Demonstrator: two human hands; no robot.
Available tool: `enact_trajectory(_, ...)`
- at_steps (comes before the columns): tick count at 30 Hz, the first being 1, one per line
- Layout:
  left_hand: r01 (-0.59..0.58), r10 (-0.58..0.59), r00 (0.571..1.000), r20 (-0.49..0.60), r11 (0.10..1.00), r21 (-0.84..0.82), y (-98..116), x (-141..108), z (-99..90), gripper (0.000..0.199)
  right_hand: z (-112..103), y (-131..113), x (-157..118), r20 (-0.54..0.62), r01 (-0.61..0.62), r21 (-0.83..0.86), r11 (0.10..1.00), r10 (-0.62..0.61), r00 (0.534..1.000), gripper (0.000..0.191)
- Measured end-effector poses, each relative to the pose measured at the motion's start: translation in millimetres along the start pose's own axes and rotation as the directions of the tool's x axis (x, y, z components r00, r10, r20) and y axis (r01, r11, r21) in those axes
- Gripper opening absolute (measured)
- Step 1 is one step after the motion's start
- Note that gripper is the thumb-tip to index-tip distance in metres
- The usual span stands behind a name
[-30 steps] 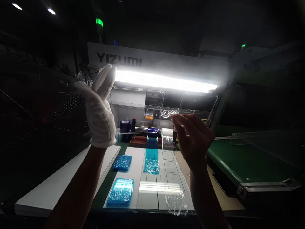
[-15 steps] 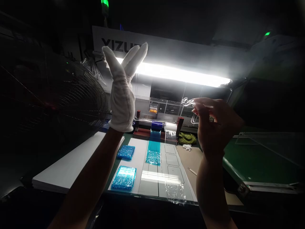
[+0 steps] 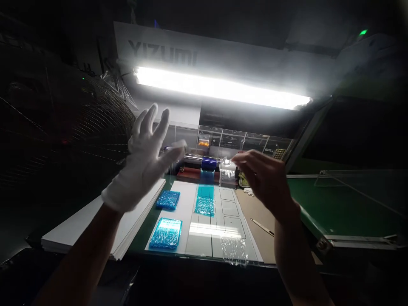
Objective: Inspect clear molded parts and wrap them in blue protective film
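My left hand (image 3: 143, 161), in a white glove, is raised over the paper stack with its fingers spread and nothing in it. Bare and pinched, my right hand (image 3: 264, 178) grips a small clear piece (image 3: 227, 162) at its fingertips; its shape is blurred. Below, a blue film strip (image 3: 207, 191) runs from a dark blue roll (image 3: 209, 163) onto a marked sheet (image 3: 200, 242). Beside that roll hangs clear film (image 3: 227, 174). Two blue film-wrapped packs, an upper one (image 3: 168, 199) and a lower one (image 3: 166, 233), lie at the left of the sheet.
A tall stack of white paper (image 3: 79, 229) lies at the left, near a large fan (image 3: 66, 142). A bright tube lamp (image 3: 219, 87) hangs above clear bins (image 3: 232, 138). A pen-like stick (image 3: 262, 227) rests on brown board. At the right is a green surface (image 3: 318, 204).
My left hand has come down and left, its fingers now spread wide. My right hand has moved left and slightly down with the clear piece. The view has shifted slightly.
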State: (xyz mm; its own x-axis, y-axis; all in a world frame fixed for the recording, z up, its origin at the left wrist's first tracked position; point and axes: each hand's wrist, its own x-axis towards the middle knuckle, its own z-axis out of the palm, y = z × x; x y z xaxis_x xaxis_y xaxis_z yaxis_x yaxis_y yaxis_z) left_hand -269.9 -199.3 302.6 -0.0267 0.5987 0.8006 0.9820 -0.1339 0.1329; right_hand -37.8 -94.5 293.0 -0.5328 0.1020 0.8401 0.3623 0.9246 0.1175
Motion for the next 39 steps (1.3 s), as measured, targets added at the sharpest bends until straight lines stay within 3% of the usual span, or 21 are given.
enact_trajectory(2,0.002,-0.013,0.996,0.087,0.992,0.123,-3.8,-24.5,14.4,0.103,11.9,-0.1,-10.3,0.128,0.003,0.005,1.000,-0.004,0.992,0.018)
enact_trajectory(4,-0.070,0.031,0.987,0.155,0.964,0.255,-2.1,-46.6,34.6,0.127,26.1,-3.7,-19.9,0.223,-0.024,0.007,1.000,0.021,0.975,0.020)
enact_trajectory(8,-0.179,0.044,0.950,0.308,0.887,0.425,3.1,-74.4,69.4,0.139,51.0,-17.6,-33.6,0.343,-0.019,0.032,0.999,0.007,0.939,0.018)
enact_trajectory(13,-0.173,-0.007,0.911,0.411,0.901,0.398,-9.2,-89.6,78.7,0.136,56.4,-20.9,-42.8,0.424,0.009,0.087,0.996,-0.045,0.905,0.018)
enact_trajectory(14,-0.161,-0.014,0.903,0.429,0.914,0.371,-12.8,-92.6,77.9,0.135,53.1,-17.6,-44.8,0.434,-0.010,0.081,0.997,-0.026,0.900,0.029)
enact_trajectory(16,-0.148,-0.020,0.891,0.453,0.932,0.332,-19.1,-98.5,76.3,0.134,45.1,-8.7,-50.2,0.476,-0.051,0.039,0.998,0.026,0.879,0.070)
enact_trajectory(19,-0.139,-0.030,0.881,0.471,0.937,0.319,-25.7,-104.3,75.2,0.130,38.1,3.7,-61.2,0.601,-0.045,-0.002,0.999,0.037,0.799,0.117)
enact_trajectory(22,-0.137,-0.022,0.876,0.482,0.946,0.292,-30.4,-105.3,75.1,0.125,41.8,9.8,-71.7,0.722,-0.025,0.014,1.000,0.008,0.692,0.136)
enact_trajectory(25,-0.166,0.027,0.878,0.478,0.953,0.251,-36.7,-105.3,75.2,0.122,48.1,13.1,-77.5,0.775,-0.061,0.012,0.998,0.029,0.631,0.139)
enact_trajectory(29,-0.131,0.089,0.911,0.403,0.988,0.077,-48.3,-114.0,83.1,0.120,53.3,18.9,-83.5,0.778,-0.161,0.059,0.985,0.056,0.626,0.130)
enact_trajectory(32,0.021,0.069,0.944,0.324,0.964,-0.266,-47.4,-129.2,100.6,0.114,63.2,20.1,-94.3,0.768,-0.282,0.185,0.941,0.041,0.640,0.123)
enact_trajectory(35,0.246,-0.050,0.948,0.315,0.742,-0.624,-29.9,-145.3,124.3,0.107,79.3,17.0,-108.8,0.761,-0.423,0.342,0.839,0.016,0.649,0.121)
enact_trajectory(37,0.340,-0.139,0.936,0.322,0.590,-0.732,-14.9,-152.6,137.9,0.109,87.6,15.6,-116.9,0.741,-0.484,0.418,0.769,0.020,0.671,0.122)
enact_trajectory(39,0.408,-0.193,0.912,0.362,0.519,-0.751,-5.7,-155.4,145.2,0.110,90.0,17.2,-122.0,0.728,-0.510,0.456,0.730,0.024,0.685,0.123)
